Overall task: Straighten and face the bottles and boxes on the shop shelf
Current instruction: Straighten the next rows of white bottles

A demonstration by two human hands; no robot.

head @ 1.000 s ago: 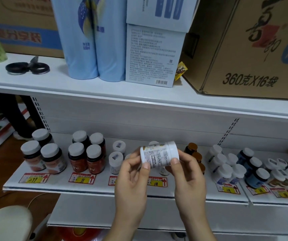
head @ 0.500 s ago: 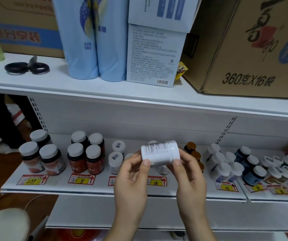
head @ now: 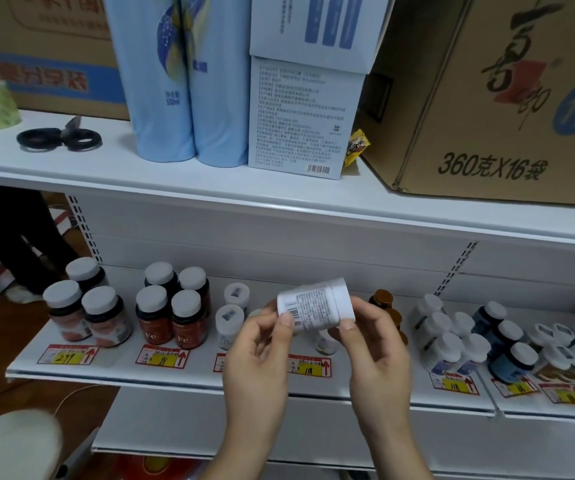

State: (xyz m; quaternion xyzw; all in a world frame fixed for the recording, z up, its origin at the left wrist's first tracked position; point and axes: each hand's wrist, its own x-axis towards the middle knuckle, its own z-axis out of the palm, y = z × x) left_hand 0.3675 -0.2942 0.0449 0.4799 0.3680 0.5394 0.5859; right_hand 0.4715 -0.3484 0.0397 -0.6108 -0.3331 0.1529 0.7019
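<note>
Holding a white pill bottle (head: 315, 308) sideways above the lower shelf (head: 189, 370) | your left hand (head: 256, 356) pinched its base, your right hand (head: 376, 344) its cap end | barcode panel faced you, print seemingly too blurred to read

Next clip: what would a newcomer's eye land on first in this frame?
First, the white bottle held sideways in mid-frame, barcode side to the camera, pinched between the left hand and right hand in front of the lower shelf. Next, the two tall light-blue bottles on the upper shelf, and the big cardboard carton at upper right.
</note>
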